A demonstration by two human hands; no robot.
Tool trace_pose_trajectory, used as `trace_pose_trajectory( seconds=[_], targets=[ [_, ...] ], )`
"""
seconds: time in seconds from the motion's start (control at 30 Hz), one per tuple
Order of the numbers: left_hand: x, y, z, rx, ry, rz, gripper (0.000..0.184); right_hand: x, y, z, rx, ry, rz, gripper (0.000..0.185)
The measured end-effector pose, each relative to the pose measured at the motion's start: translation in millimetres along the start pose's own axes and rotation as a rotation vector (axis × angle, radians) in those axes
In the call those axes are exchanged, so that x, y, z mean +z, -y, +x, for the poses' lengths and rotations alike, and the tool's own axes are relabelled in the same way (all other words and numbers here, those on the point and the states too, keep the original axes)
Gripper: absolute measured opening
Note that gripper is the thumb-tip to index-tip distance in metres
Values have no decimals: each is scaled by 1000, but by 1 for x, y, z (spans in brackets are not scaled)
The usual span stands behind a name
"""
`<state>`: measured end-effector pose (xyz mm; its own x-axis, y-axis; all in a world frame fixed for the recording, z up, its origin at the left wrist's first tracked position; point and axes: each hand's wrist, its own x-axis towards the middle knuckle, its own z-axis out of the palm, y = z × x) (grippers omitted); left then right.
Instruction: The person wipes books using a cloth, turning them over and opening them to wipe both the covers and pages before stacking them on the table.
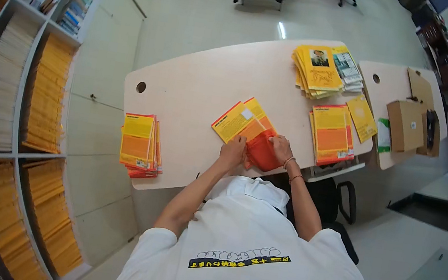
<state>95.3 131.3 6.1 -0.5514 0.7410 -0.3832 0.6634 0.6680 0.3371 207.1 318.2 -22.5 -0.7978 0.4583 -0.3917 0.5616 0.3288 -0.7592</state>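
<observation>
Between my two hands, at the table's front edge, is a crumpled red cloth-like piece [264, 151]; I cannot tell whether it is a cloth or a bag. My left hand [233, 151] is closed on its left side. On its upper right side, the curled fingers of my right hand [281, 148] grip it. Just beyond my hands lie two overlapping yellow-and-orange books [237, 120], one with a white label. The red piece covers the near corner of the right-hand one.
Book stacks stand on the table [185, 88]: one stack [140, 140] at left, another [332, 134] at right, and yellow booklets [318, 70] at the back right. A cardboard box [405, 125] sits on the side table. Shelves [26, 87] line the left; a black chair [345, 201] is near my right.
</observation>
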Motion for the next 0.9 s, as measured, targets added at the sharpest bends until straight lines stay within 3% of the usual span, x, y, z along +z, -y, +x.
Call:
trace_pose_trajectory(
  seconds=[0.2,0.33,0.5,0.6,0.67,0.77,0.83,0.9],
  targets=[
    [-42,5,19,125,-106,225,58,-15,13,1,-54,128,171,41],
    [-20,18,51,388,-379,365,72,-5,-8,-3,-63,38,206,42],
    [-44,37,63,424,-39,217,88,21,-54,-3,-68,-111,256,42],
    [-45,52,56,342,-89,167,95,13,-43,-5,-30,-102,190,42],
    [-52,63,44,174,-141,114,97,4,-37,-4,7,-90,121,43],
    [-54,87,17,126,-308,93,91,-6,-28,-12,65,-67,10,43],
    [-62,98,0,-73,-308,-8,88,-12,-21,-14,116,-55,-66,44],
    [-37,122,-4,-107,-514,0,88,-16,-9,-8,155,-59,-140,44]
  ],
)
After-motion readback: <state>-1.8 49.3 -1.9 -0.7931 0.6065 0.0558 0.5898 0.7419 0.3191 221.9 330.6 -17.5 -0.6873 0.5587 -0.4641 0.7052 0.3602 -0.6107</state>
